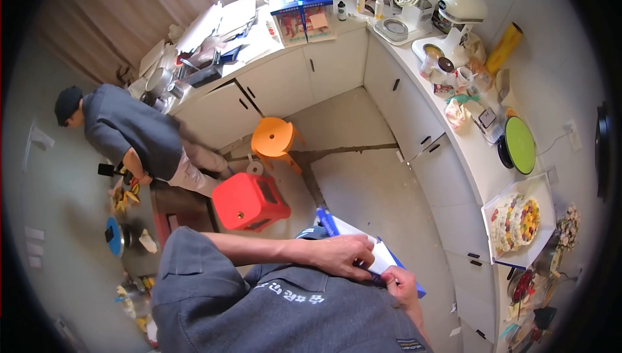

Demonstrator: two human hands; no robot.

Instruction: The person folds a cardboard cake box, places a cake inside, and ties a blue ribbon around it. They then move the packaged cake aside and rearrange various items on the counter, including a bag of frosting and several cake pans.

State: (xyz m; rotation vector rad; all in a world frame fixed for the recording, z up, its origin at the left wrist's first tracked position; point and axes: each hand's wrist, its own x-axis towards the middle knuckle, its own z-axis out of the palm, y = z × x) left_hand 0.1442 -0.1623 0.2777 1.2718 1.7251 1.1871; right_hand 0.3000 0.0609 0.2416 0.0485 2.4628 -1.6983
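A blue and white cardboard piece [385, 257] is held in front of my body, low in the view. My left hand [343, 256] lies over its white inner face with the fingers bent against it. At its lower edge, my right hand [402, 285] pinches the blue rim between thumb and fingers. The two hands are close together but apart. The cardboard's far blue edge sticks out beyond my left hand. Part of the piece is hidden behind my hands.
A red stool [249, 201] and an orange stool [272, 137] stand on the floor. Another person [139, 133] works at the left counter. A decorated cake [515, 222] sits on the right counter, near a green turntable [519, 145]. A blue-lidded box [302, 13] stands behind.
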